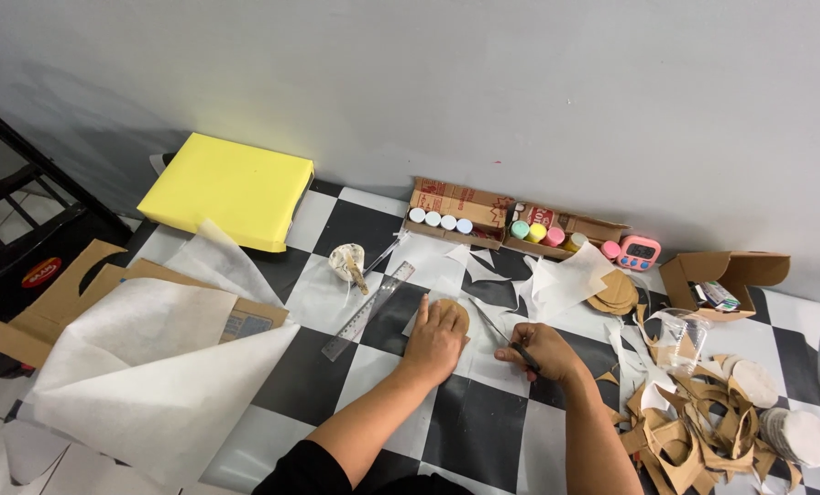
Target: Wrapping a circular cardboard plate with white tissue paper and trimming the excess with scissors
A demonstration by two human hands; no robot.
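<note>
A cardboard disc (pixel 453 313) is pressed flat under the spread left hand (pixel 435 341). A pen (pixel 509 337) is pinched in the right hand (pixel 544 350), just beside it. Two brown cardboard paint boxes (pixel 511 220) are lined along the table's (pixel 483 431) far edge.

- Two brown cardboard boxes (pixel 456 209) (pixel 570 225) of paint bottles at the far wall.
- Pink timer (pixel 639 252) with dark screen, right of them.
- Open brown box (pixel 731 275), far right.
</note>
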